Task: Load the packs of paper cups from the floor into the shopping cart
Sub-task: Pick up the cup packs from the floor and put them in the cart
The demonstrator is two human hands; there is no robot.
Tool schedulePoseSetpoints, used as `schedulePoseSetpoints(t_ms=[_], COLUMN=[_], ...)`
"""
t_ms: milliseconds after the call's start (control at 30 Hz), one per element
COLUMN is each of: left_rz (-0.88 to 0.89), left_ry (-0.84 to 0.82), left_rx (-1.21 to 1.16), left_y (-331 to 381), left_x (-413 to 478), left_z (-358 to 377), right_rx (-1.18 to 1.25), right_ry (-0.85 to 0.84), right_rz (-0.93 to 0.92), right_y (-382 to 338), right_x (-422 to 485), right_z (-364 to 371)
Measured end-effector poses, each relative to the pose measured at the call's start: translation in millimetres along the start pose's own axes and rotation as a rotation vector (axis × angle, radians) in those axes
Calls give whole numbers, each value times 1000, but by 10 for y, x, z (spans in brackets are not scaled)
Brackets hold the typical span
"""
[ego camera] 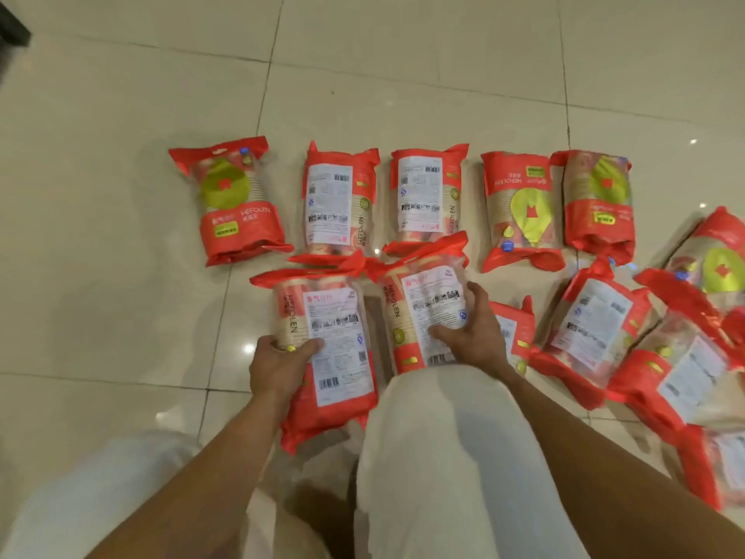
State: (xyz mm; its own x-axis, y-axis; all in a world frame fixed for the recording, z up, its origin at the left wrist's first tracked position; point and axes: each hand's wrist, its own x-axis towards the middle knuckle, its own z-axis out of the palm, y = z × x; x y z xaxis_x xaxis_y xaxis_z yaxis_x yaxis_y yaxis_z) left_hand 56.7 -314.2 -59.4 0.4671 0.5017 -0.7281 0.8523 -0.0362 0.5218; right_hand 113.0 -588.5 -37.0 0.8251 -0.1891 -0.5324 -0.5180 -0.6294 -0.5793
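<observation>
Several red-and-clear packs of paper cups lie on the tiled floor. My left hand [278,365] grips the left edge of one pack [334,357], its white label side up. My right hand [471,332] holds a second pack [423,312] just to the right, fingers around its right side. A back row of packs runs from the far-left pack [232,199] through two label-up packs [340,199] [429,195] to two more at the right [520,207] [596,199]. The shopping cart is not in view.
More packs are piled loosely at the right [596,332] [685,373], reaching the frame's edge. My legs in light trousers [435,457] are below the held packs. Glossy beige floor tiles [121,296] stretch left and far. A dark object [12,32] sits in the top-left corner.
</observation>
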Motion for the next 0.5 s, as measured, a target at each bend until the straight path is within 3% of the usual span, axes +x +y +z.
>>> schedulePoseSetpoints(t_ms=[333,500], left_rz=[242,370], left_ry=[48,59], left_rx=[-258,-357], left_y=[2167,2876], left_x=[-2583,-4118], left_z=[-2370,-3711], right_rx=[293,372], right_ry=[18,33], right_rz=[-262,-398], right_y=[-2669,-3868], right_x=[-2203,-3588], right_z=[-2005,-2897])
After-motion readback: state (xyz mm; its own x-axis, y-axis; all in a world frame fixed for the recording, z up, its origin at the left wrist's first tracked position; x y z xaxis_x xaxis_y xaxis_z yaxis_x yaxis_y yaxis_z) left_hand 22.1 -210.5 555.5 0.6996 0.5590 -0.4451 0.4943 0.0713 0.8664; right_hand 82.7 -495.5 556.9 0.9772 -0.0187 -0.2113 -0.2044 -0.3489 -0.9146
